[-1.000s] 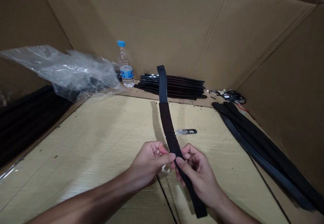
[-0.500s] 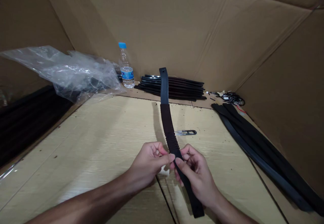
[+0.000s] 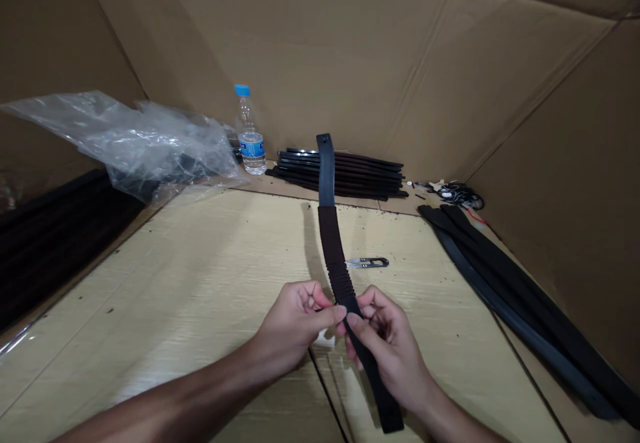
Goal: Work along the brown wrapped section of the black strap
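The person's two hands work close together over the pale surface (image 3: 200, 289), and between them is one long dark strap (image 3: 330, 236). The left hand (image 3: 297, 323) is nearly closed, with its thumb and bent fingers pinching the left edge of the strap. The right hand (image 3: 393, 346) is also curled, its thumb pressed on the front of the strap and its fingers going behind it. The strap stands at a slant, with its lower end near the person and its upper end, which has a small hole, in front of the pile of black strips (image 3: 373, 177). Its middle part is dark brown and wrinkled just above the thumbs. Small scissors (image 3: 376, 262) lie beside the strap, on its right. Farther back, a water bottle (image 3: 251, 146) stands upright between a clear plastic bag (image 3: 165, 146) and this pile. On the right side lie longer black strips (image 3: 520, 316).
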A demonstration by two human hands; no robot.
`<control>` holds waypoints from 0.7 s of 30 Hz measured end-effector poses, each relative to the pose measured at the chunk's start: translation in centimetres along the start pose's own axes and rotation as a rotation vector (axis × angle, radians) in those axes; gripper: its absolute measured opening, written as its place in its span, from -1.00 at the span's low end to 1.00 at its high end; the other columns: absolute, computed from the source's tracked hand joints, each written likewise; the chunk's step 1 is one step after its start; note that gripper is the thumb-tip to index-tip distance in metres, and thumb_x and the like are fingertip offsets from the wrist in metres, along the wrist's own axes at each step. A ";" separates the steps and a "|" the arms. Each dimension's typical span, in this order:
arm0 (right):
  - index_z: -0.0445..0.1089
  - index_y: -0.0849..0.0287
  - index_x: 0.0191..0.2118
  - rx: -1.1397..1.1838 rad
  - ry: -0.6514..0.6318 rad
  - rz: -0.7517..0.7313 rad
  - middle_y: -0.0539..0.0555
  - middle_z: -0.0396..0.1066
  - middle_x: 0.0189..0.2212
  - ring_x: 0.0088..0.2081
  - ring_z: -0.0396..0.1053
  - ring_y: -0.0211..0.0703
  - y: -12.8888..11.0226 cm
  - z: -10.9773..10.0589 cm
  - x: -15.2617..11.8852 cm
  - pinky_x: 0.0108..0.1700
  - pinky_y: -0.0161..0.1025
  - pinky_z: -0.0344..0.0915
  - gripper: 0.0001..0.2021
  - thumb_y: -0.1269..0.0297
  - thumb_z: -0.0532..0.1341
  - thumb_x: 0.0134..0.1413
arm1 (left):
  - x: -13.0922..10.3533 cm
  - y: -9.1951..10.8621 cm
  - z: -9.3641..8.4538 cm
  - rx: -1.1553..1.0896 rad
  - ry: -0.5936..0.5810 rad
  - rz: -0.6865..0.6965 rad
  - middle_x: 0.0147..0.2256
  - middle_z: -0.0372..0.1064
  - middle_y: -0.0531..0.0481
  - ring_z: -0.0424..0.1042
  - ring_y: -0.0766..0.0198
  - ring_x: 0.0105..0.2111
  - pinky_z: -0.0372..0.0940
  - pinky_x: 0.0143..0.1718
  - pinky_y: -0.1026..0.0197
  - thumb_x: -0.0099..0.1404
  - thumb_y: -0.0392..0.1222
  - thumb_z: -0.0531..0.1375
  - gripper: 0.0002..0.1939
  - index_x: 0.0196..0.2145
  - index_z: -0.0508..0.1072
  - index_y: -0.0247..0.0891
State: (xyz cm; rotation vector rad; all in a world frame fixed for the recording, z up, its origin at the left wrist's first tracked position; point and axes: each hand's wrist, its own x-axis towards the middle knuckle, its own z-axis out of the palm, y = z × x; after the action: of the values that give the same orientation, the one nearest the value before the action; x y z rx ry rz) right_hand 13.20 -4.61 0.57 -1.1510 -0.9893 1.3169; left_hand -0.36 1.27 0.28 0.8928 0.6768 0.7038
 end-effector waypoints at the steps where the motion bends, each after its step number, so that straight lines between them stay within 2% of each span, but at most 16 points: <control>1: 0.16 0.16 -0.42 0.001 0.000 0.002 -0.04 0.42 -0.56 -0.66 0.26 -0.42 0.0 0.0 0.0 -0.67 -0.50 0.20 -0.69 0.10 0.29 0.03 | 0.0 0.0 0.0 0.003 0.004 0.001 -0.64 0.42 0.02 0.38 0.33 -0.64 0.16 -0.57 0.31 0.02 -0.22 0.33 -0.70 -0.59 0.23 -0.28; 21: 0.13 0.13 -0.44 -0.009 0.018 0.019 -0.03 0.42 -0.57 -0.68 0.24 -0.38 -0.2 0.1 0.0 -0.68 -0.46 0.17 -0.66 0.08 0.30 0.01 | 0.0 0.0 -0.1 -0.001 -0.015 0.009 -0.62 0.41 0.02 0.38 0.33 -0.62 0.18 -0.54 0.28 0.03 -0.20 0.34 -0.68 -0.58 0.22 -0.28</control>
State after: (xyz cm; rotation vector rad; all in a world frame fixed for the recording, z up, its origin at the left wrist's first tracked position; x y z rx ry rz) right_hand 13.18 -4.59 0.73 -1.1806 -0.9741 1.3159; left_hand -0.47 1.27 0.19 0.8998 0.6596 0.7045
